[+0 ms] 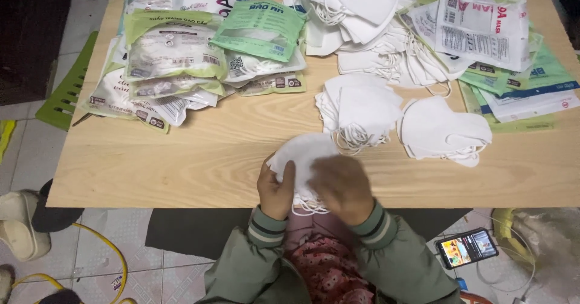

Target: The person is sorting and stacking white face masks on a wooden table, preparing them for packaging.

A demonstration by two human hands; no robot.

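At the upper left of the frame lay glossy green-and-white pouches [175,53] on the pale wooden table [181,159]. At lower centre, the left hand [276,189] pinched a small stack of white masks [302,156] by its edge; the right hand [342,186] lay curled over it. The masks looked light, soft and floppy, best gripped at the folded edge. Loose mask piles [362,107] sat to the right.

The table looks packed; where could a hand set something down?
Bare wood runs along the table front-left, between the filled packets and the near edge, left of the left hand. The far half is crowded with loose masks and packaging.
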